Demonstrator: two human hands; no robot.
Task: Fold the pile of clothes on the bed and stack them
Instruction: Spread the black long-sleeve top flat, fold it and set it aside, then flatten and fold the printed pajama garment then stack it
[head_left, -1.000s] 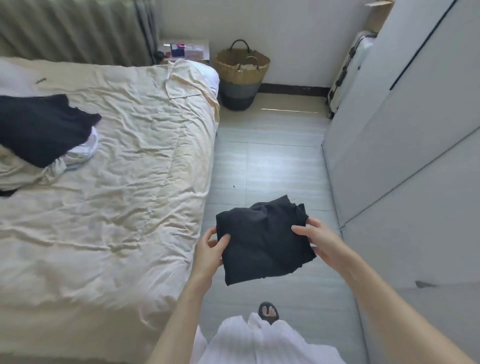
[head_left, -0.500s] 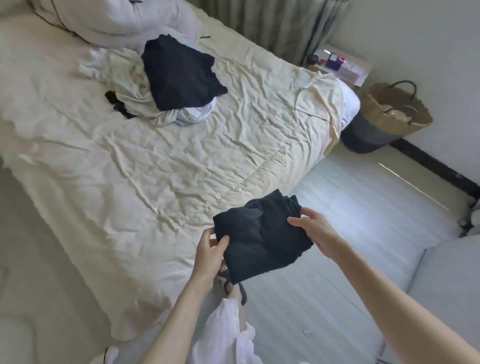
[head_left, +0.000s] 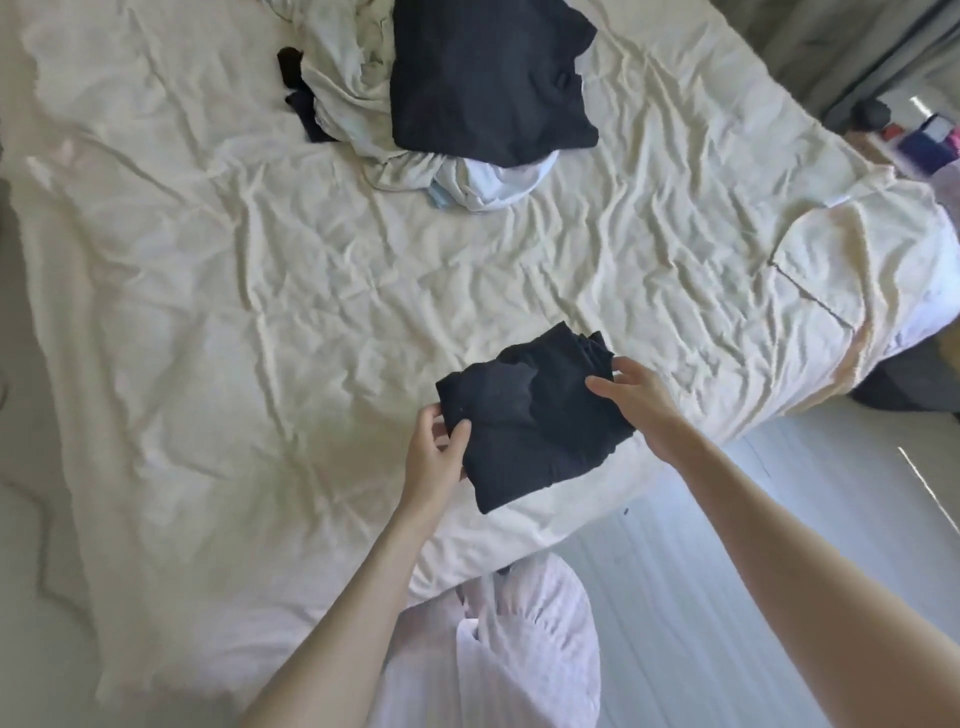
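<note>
Holding a folded black garment (head_left: 530, 415) between both hands, the person stands at the near edge of the bed (head_left: 208, 322), lower centre of the frame. The left hand (head_left: 434, 460) has its grip closed on the garment's left edge, thumb on top and fingers beneath. The right hand (head_left: 636, 397) takes the garment's right edge, thumb lying across the top surface; its fingers reach behind the cloth and their curl is partly hidden. The garment is seen over the cream, heavily creased bed cover near the bed's lower right corner; whether it touches the cover cannot be told.

A pile of clothes (head_left: 431, 104) lies on the bed at upper centre of the frame, well apart from the hands. A black item (head_left: 488, 78) lies on top of the pile, with pale cream cloth (head_left: 343, 88) bunched at its left and a white piece (head_left: 493, 182) showing below it.

Pale floor (head_left: 727, 597) occupies the lower right of the frame. A bedside surface with small coloured items (head_left: 924, 140), blurred, is at the upper right edge.
</note>
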